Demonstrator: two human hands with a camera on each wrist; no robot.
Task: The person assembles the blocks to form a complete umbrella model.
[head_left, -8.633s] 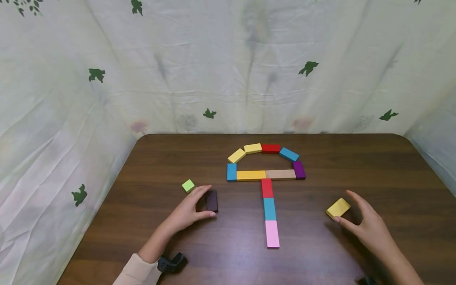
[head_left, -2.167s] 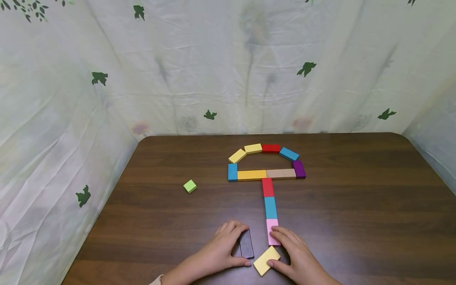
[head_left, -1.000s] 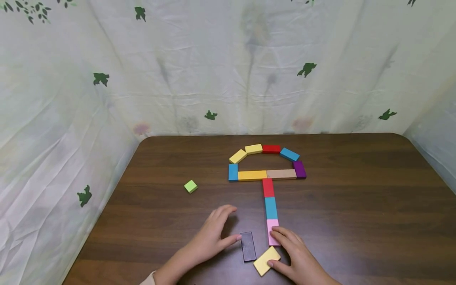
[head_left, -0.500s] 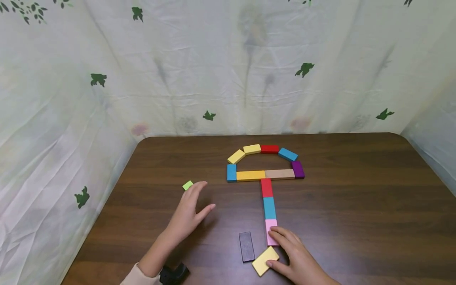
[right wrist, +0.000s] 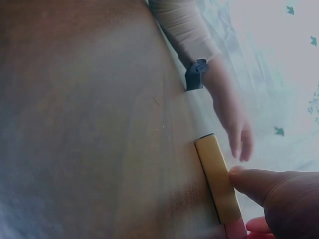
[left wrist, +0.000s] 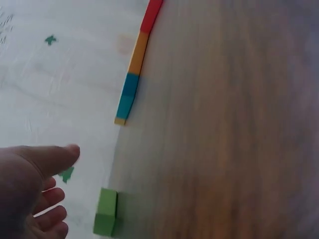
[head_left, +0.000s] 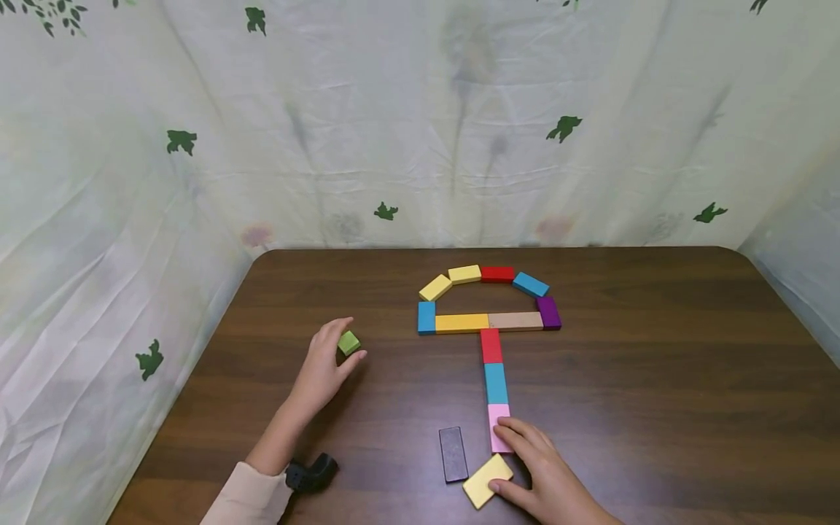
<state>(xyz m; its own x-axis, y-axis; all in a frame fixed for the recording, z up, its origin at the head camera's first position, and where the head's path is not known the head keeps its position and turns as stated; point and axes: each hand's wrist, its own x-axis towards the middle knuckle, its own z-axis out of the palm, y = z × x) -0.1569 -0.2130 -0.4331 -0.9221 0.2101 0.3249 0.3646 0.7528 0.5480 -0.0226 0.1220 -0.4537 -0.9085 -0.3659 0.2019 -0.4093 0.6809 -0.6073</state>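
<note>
In the head view, my left hand point(head_left: 321, 373) reaches round a small green block point(head_left: 349, 343), thumb and fingers spread on either side. The left wrist view shows a gap between that hand and the green block point(left wrist: 105, 212). My right hand point(head_left: 542, 468) rests at the foot of the block row. Its thumb touches a pale yellow block point(head_left: 487, 481), and its fingertips lie on the pink block point(head_left: 497, 423). The yellow block lies slanted, its far corner by the pink block's near end. A dark block point(head_left: 453, 455) lies flat just left of it, with no hand on it.
Above the pink block run a light blue block point(head_left: 496, 383) and a red block point(head_left: 491, 345). They lead up to a rounded closed outline of coloured blocks, with a yellow block point(head_left: 462, 324) along its base. The brown table point(head_left: 656, 379) ends at a white patterned cloth point(head_left: 420, 131).
My left hand has let go of the dark block, leaving it beside the yellow one, and moved left and away to the green block. My right hand has stayed on the yellow and pink blocks.
</note>
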